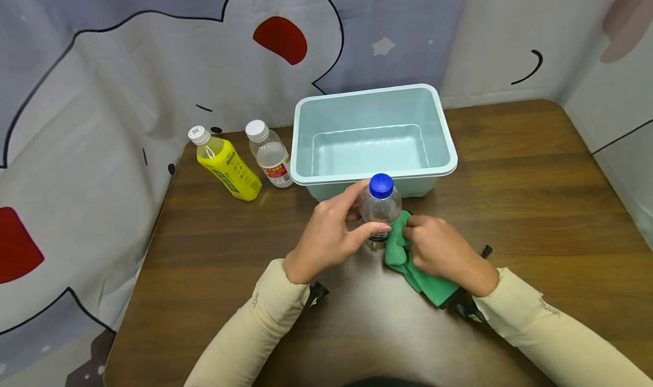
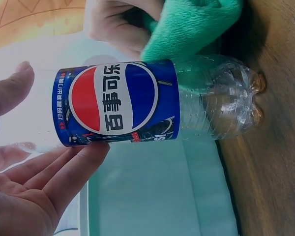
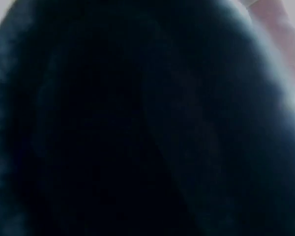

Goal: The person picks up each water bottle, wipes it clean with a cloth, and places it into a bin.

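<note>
My left hand (image 1: 329,232) grips a clear plastic cola bottle (image 1: 378,208) by its upper part, thumb on the near side and fingers on the far side. The bottle stands upright with its blue cap (image 1: 381,186) on. In the left wrist view its blue, red and white label (image 2: 115,103) shows, and the bottle looks see-through. My right hand (image 1: 442,248) holds a bunched green cloth (image 1: 433,286) against the bottle's right side. Part of the cloth hangs below that hand towards the table. Dark, blurred material fills most of the right wrist view and hides the fingers there.
A pale blue plastic bin (image 1: 374,174) stands right behind the bottle. To its left are a clear bottle with a white cap (image 1: 257,130) and a yellow-wrapped bottle (image 1: 230,169). Everything stands on a brown wooden table (image 1: 214,296), with a patterned curtain (image 1: 153,81) behind.
</note>
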`<move>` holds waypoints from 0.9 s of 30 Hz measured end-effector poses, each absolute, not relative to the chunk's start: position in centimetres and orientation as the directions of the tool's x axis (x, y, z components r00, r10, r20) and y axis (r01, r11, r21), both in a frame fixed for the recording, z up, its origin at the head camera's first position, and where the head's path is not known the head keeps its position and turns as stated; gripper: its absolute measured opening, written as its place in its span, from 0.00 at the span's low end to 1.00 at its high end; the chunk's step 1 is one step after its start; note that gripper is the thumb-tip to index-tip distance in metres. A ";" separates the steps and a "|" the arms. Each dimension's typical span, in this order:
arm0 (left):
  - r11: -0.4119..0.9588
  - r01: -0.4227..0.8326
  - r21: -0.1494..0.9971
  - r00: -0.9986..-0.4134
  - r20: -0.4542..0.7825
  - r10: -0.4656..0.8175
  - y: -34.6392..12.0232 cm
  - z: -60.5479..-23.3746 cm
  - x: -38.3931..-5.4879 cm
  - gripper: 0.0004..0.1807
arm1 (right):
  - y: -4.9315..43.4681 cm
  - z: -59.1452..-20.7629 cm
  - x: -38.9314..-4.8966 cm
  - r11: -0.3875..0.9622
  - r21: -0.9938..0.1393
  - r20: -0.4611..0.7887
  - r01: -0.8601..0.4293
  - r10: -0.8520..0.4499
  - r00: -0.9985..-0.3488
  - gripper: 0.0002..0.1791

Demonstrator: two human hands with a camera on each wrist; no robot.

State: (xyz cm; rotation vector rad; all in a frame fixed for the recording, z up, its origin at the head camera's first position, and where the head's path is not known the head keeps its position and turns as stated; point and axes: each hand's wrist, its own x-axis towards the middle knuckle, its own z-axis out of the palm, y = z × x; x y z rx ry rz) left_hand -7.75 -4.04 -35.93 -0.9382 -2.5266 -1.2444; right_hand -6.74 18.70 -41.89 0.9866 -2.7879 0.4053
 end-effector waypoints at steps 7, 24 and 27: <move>0.421 0.612 0.669 -0.776 0.406 0.482 -4.0 -36.0 -8.0 0.37 | 19.2 -41.2 -6.7 0.758 -0.227 0.134 -0.611 -0.597 -0.791 0.04; 0.487 0.668 0.562 -0.735 0.398 0.549 -4.0 -36.0 -8.2 0.37 | 22.1 -32.7 -5.1 0.712 -0.297 0.449 -0.636 -0.484 -0.751 0.18; 0.473 0.669 0.573 -0.731 0.393 0.558 -4.0 -36.0 -8.3 0.37 | 21.8 -31.0 -5.0 0.658 -0.345 0.585 -0.669 -0.407 -0.702 0.26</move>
